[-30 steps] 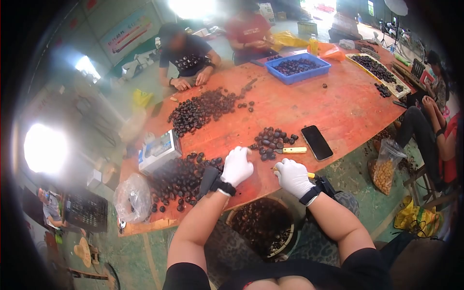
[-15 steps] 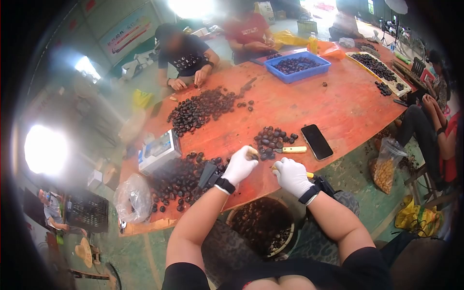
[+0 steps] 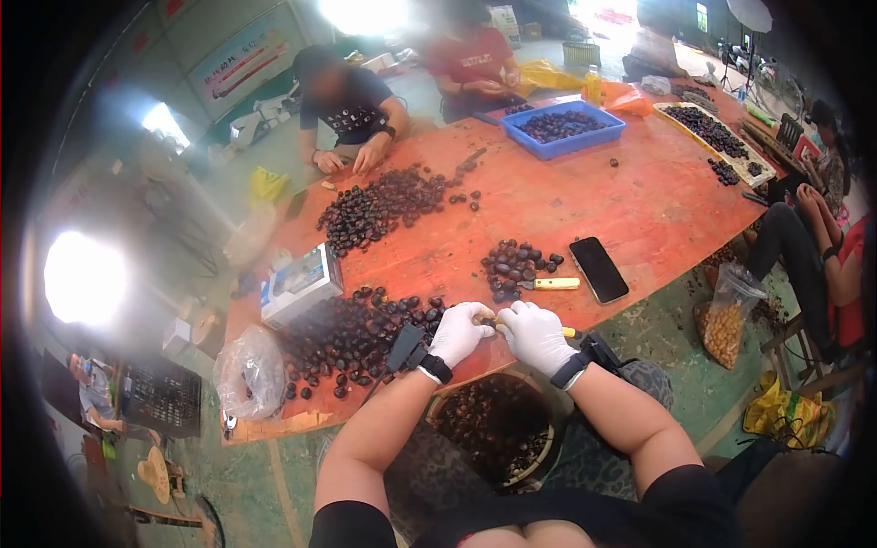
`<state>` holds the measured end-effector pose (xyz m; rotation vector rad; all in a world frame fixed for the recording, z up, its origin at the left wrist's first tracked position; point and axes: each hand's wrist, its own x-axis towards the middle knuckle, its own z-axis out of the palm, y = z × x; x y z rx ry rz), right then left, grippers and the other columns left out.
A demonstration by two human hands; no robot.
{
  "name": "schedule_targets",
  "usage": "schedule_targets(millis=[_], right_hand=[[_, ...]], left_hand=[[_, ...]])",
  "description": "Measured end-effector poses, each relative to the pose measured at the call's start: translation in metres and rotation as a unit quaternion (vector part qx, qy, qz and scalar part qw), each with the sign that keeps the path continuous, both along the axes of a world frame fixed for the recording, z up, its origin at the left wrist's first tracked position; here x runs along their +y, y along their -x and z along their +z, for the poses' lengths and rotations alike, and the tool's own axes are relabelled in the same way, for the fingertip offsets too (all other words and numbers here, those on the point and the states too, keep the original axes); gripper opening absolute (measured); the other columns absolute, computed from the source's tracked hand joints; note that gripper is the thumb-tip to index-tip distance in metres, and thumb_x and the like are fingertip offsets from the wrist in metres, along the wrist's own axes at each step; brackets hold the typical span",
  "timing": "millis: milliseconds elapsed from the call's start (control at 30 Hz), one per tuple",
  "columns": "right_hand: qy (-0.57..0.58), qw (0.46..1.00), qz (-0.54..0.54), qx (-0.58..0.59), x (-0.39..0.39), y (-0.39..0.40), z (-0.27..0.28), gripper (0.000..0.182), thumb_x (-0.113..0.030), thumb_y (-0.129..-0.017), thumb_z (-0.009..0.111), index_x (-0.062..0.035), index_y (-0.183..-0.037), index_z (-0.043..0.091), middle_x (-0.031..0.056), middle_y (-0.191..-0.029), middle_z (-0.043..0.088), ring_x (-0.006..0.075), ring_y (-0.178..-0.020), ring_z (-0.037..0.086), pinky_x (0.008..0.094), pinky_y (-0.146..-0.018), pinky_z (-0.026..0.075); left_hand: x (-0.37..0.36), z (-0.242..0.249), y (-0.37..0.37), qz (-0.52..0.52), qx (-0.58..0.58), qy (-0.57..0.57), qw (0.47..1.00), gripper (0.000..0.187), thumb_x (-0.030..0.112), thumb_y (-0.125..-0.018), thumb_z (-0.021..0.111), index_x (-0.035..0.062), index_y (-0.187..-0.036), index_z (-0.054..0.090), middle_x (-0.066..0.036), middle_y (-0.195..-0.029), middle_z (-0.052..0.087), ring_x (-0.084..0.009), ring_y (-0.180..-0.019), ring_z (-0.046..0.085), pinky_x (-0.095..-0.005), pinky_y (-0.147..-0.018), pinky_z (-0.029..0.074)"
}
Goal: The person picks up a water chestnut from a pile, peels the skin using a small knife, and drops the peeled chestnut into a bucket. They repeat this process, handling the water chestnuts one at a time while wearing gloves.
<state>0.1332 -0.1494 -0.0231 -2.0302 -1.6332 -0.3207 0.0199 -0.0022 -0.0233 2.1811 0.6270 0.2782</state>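
Note:
White gloves cover both hands at the near edge of the red table (image 3: 658,210). My left hand (image 3: 462,334) is closed on a small dark fruit (image 3: 489,321). Right beside it, my right hand (image 3: 534,335) grips a tool with a yellow handle (image 3: 570,332); its tip is hidden at the fruit. A loose pile of dark fruits (image 3: 356,333) lies left of my left hand. Beyond my hands is a smaller group of fruits (image 3: 513,265) with a pale-handled knife (image 3: 550,284) beside it.
A basket of dark peelings (image 3: 493,429) stands below the table edge. On the table are a phone (image 3: 599,270), a white box (image 3: 301,285), a plastic bag (image 3: 250,374) and a blue tray (image 3: 574,146). Other people sit across and at the right.
My hands have come together, and the tool now meets the fruit. Both have moved slightly lower in view. The hands of the person across have shifted a little.

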Motion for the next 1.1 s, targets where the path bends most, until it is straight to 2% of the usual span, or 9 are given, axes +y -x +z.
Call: schedule_targets(millis=[167, 367, 467, 567, 767, 967, 1067, 1100], right_hand=[[0.032, 0.999, -0.001, -0.007, 0.001, -0.001, -0.003, 0.012, -0.022, -0.084, 0.062, -0.0116, -0.090, 0.061, 0.0066, -0.085, 0.058, 0.0257, -0.083, 0.062, 0.0399, -0.065, 0.052], [0.053, 0.998, -0.019, -0.022, -0.007, -0.008, -0.006, 0.011, -0.022, -0.085, 0.061, -0.0119, -0.088, 0.062, 0.0055, -0.083, 0.058, 0.0244, -0.083, 0.062, 0.0392, -0.065, 0.052], [0.020, 0.999, -0.018, -0.017, -0.005, -0.004, -0.003, 0.011, -0.022, -0.085, 0.062, -0.0117, -0.088, 0.061, 0.0055, -0.083, 0.058, 0.0243, -0.082, 0.062, 0.0390, -0.064, 0.053], [0.018, 1.000, -0.016, -0.010, 0.000, 0.002, -0.003, 0.011, -0.022, -0.085, 0.062, -0.0113, -0.087, 0.060, 0.0059, -0.083, 0.058, 0.0246, -0.081, 0.063, 0.0390, -0.063, 0.053], [0.042, 0.999, -0.011, -0.012, 0.000, 0.002, -0.006, 0.011, -0.020, -0.084, 0.061, -0.0107, -0.089, 0.060, 0.0070, -0.083, 0.058, 0.0254, -0.082, 0.063, 0.0396, -0.064, 0.053], [0.087, 0.995, -0.017, -0.053, -0.010, -0.003, -0.006, 0.012, -0.020, -0.084, 0.060, -0.0103, -0.090, 0.063, 0.0071, -0.086, 0.059, 0.0249, -0.084, 0.063, 0.0387, -0.066, 0.053], [0.074, 0.996, -0.021, -0.036, -0.013, -0.005, -0.005, 0.012, -0.021, -0.085, 0.060, -0.0104, -0.088, 0.063, 0.0068, -0.086, 0.059, 0.0244, -0.084, 0.063, 0.0380, -0.065, 0.053], [0.075, 0.996, -0.028, -0.030, -0.015, -0.006, -0.004, 0.012, -0.022, -0.085, 0.060, -0.0105, -0.088, 0.064, 0.0068, -0.086, 0.059, 0.0245, -0.084, 0.063, 0.0382, -0.065, 0.053]], left_hand=[[0.002, 0.000, 0.000, 0.005, 0.000, 0.081, 0.997, 0.021, -0.003, -0.079, 0.073, -0.0030, -0.099, 0.068, -0.010, -0.094, 0.073, -0.0142, -0.086, 0.070, -0.0291, -0.079, 0.055], [-0.004, 0.012, 0.002, 0.023, 0.036, -0.024, 0.999, 0.026, 0.006, -0.074, 0.080, -0.0015, -0.096, 0.069, -0.012, -0.092, 0.073, -0.0160, -0.082, 0.069, -0.0300, -0.077, 0.054], [-0.004, 0.005, 0.000, 0.023, 0.005, -0.066, 0.998, 0.031, 0.014, -0.067, 0.085, -0.0007, -0.088, 0.067, -0.016, -0.085, 0.069, -0.0264, -0.081, 0.067, -0.0345, -0.075, 0.053], [-0.009, 0.013, 0.000, 0.031, 0.039, -0.089, 0.995, 0.030, 0.010, -0.070, 0.084, -0.0021, -0.092, 0.068, -0.015, -0.089, 0.071, -0.0207, -0.080, 0.069, -0.0312, -0.075, 0.054], [-0.007, 0.011, 0.000, 0.028, 0.030, -0.074, 0.996, 0.029, 0.010, -0.070, 0.084, -0.0028, -0.091, 0.068, -0.016, -0.087, 0.071, -0.0210, -0.080, 0.070, -0.0315, -0.074, 0.054], [-0.010, 0.017, 0.002, 0.037, 0.037, -0.080, 0.995, 0.028, 0.013, -0.071, 0.082, -0.0012, -0.091, 0.069, -0.017, -0.087, 0.071, -0.0248, -0.081, 0.069, -0.0326, -0.077, 0.054], [-0.005, 0.014, 0.006, 0.012, 0.039, -0.115, 0.993, 0.025, 0.015, -0.071, 0.079, 0.0012, -0.088, 0.067, -0.018, -0.091, 0.067, -0.0332, -0.089, 0.066, -0.0390, -0.079, 0.053], [-0.006, 0.017, 0.008, 0.012, 0.058, -0.163, 0.985, 0.026, 0.015, -0.072, 0.078, 0.0024, -0.091, 0.067, -0.018, -0.093, 0.065, -0.0341, -0.090, 0.066, -0.0402, -0.079, 0.053]])
